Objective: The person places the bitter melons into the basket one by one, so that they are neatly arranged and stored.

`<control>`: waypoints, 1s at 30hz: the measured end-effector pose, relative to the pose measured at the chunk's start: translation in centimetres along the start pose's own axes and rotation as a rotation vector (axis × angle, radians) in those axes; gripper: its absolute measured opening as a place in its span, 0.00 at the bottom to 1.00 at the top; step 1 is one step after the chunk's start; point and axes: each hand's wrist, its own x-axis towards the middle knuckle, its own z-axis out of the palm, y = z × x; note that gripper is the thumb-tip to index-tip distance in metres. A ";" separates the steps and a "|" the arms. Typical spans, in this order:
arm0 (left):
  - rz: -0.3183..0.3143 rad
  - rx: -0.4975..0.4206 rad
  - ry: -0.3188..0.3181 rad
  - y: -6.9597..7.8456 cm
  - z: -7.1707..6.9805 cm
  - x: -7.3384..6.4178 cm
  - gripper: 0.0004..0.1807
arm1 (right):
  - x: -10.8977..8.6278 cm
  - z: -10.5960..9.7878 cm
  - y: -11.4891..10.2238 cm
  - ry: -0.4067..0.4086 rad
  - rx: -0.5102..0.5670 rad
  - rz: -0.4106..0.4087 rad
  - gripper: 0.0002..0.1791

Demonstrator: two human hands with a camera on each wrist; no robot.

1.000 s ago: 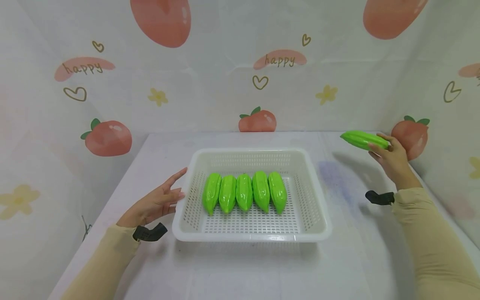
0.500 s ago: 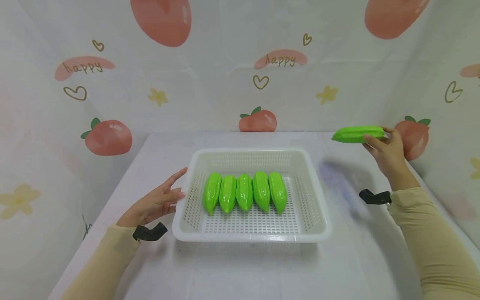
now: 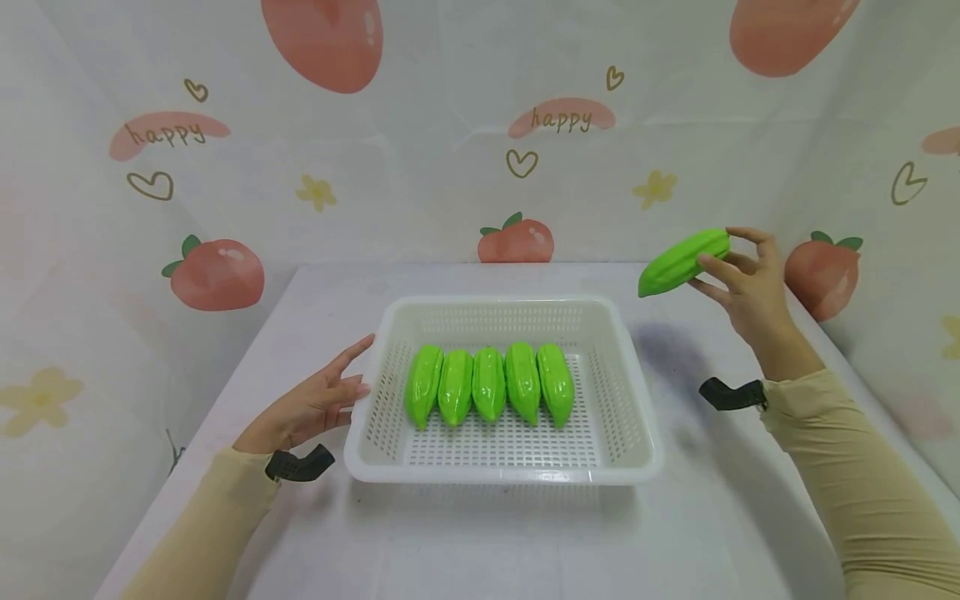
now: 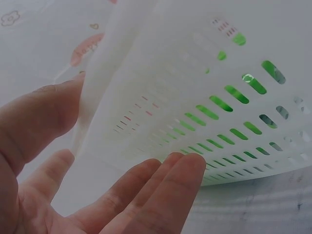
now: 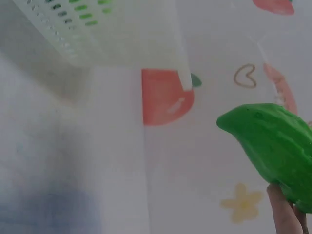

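A white perforated plastic basket [image 3: 502,476] stands mid-table, with several glossy green ridged fruits [image 3: 489,385] lying side by side in it, pointed ends toward me. My left hand [image 3: 303,410] rests against the basket's left side, fingers fairly straight; in the left wrist view its fingertips [image 4: 187,170] lie by the slotted wall [image 4: 161,63]. Up at the right, above the table, my right hand [image 3: 753,287] pinches another green ridged fruit [image 3: 682,263] by one end. That fruit tilts, its pointed end down and left. In the right wrist view the held fruit [image 5: 278,146] partly hides the fingers.
The white-covered table [image 3: 465,550] extends around the basket, its far edge meeting a printed cloth backdrop [image 3: 420,167]. A shadow [image 3: 667,350] falls on the table right of the basket. Black wrist mounts [image 3: 300,464] sit below both hands.
My right hand has moved left and slightly up with the held fruit, whose pointed end has swung downward. The left hand, basket and fruits in it stay put.
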 end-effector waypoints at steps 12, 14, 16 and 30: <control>0.005 -0.020 -0.010 -0.1 0.0 0.0 0.45 | -0.4 3.0 0.4 -0.125 -0.026 -0.052 0.26; 0.005 -0.017 -0.011 0.0 0.0 0.0 0.45 | -0.5 3.4 0.4 -0.145 -0.034 -0.047 0.26; 0.003 -0.006 -0.006 0.0 0.0 0.0 0.44 | -0.5 3.8 0.5 -0.169 -0.041 -0.034 0.27; 0.000 -0.005 -0.013 0.0 -0.1 -0.1 0.43 | -1.3 5.4 1.6 -0.310 -0.264 -0.005 0.26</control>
